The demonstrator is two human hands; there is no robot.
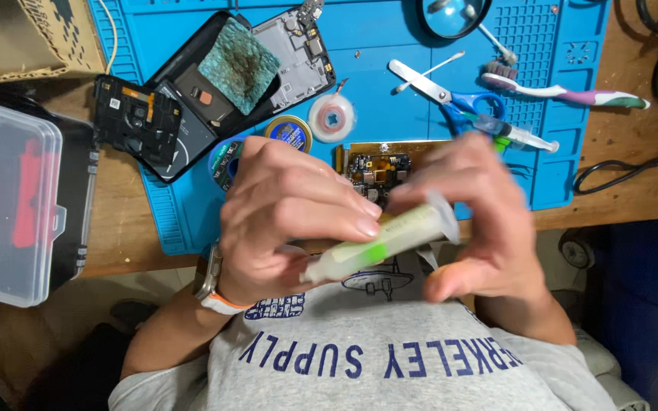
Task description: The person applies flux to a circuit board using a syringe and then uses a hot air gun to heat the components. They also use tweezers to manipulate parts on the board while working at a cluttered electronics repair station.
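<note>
Both hands meet just below the near edge of the blue mat (390, 46), which covers the middle of a wooden tabletop (626, 129). The left hand (287, 217) pinches the pale green syringe (378, 242) by its barrel, and the right hand (477, 221), blurred, is closed around its flanged end. On the mat near that edge lies a small circuit board (375, 169); farther in are scissors (447, 95), a toothbrush (565, 93) and an opened phone (215, 84). Left of the mat stands a clear plastic case (9, 198); right of it, black cables (649, 164) trail over bare wood.
</note>
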